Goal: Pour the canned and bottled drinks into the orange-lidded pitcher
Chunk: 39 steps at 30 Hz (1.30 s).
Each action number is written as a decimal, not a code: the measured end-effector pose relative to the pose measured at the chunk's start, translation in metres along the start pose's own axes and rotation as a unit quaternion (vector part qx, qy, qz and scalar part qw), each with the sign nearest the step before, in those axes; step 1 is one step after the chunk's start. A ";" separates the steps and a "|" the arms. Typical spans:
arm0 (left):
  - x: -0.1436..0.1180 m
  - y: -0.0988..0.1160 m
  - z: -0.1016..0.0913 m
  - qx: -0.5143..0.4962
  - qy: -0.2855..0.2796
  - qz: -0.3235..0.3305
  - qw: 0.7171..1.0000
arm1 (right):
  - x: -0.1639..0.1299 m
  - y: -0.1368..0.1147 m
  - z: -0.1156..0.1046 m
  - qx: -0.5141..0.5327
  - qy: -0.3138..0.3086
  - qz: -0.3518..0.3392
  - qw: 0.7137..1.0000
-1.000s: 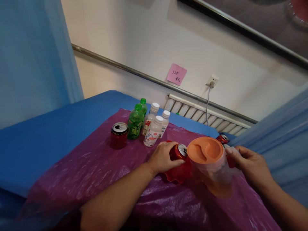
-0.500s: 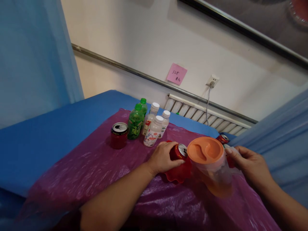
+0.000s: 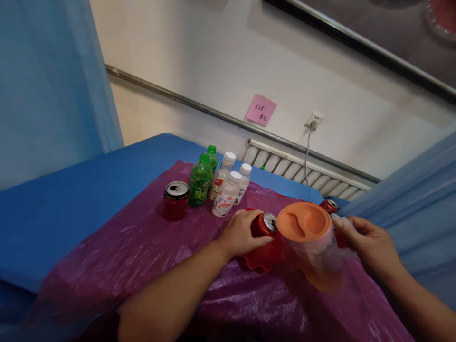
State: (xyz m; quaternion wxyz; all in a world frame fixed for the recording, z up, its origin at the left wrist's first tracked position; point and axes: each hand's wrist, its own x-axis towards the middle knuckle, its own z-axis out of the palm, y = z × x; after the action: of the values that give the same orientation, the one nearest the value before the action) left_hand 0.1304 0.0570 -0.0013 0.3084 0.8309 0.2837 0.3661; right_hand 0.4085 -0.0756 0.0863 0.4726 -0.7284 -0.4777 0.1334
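Note:
My left hand (image 3: 244, 232) is wrapped round a red drink can (image 3: 261, 226) with a silver top and an opened mouth. Beneath that can lies a red dish with a wavy rim (image 3: 260, 260). My right hand (image 3: 366, 237) grips the handle of a clear pitcher (image 3: 322, 266), which has an orange lid (image 3: 303, 222) and amber liquid low inside. The pitcher leans toward the can, its lid edge close beside the can's top; whether they touch, I cannot tell. The right fingers are partly hidden behind the handle.
On the purple plastic sheet (image 3: 135, 242) stand another red can (image 3: 175, 201), green bottles (image 3: 200, 180) and several white-capped bottles (image 3: 225, 195). A further red can (image 3: 329, 205) is behind the pitcher. A radiator (image 3: 285, 161) runs along the wall; blue curtains (image 3: 53, 85) hang at both sides.

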 end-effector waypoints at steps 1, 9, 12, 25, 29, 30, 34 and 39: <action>0.000 0.000 0.000 0.000 0.002 -0.001 1.000 | 0.000 0.001 0.001 0.004 0.000 0.001 1.000; 0.001 -0.005 0.002 -0.059 0.016 -0.031 0.998 | -0.003 0.015 0.010 0.111 0.053 0.041 0.991; 0.003 -0.009 0.003 -0.097 0.012 -0.039 0.994 | -0.001 0.030 0.016 0.199 0.094 0.068 0.973; 0.008 -0.013 0.004 -0.178 0.018 -0.055 0.982 | -0.013 0.063 0.034 0.387 0.219 0.099 0.890; 0.008 -0.009 0.003 -0.175 0.014 -0.077 0.981 | -0.016 0.071 0.032 0.394 0.216 0.081 0.890; 0.008 -0.009 0.003 -0.170 0.016 -0.084 0.982 | -0.017 0.073 0.031 0.395 0.215 0.074 0.890; 0.008 -0.012 0.002 -0.140 0.023 -0.088 0.986 | -0.022 0.077 0.030 0.377 0.221 0.050 0.898; 0.011 -0.018 0.001 -0.112 0.048 -0.091 0.988 | -0.027 0.084 0.029 0.348 0.228 0.056 0.908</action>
State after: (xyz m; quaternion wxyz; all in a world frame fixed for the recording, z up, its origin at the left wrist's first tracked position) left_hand 0.1333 0.0760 -0.0103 0.4178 0.7433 0.3296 0.4053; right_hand 0.4237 -0.0897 -0.0039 0.7837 -0.5540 -0.2388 0.1479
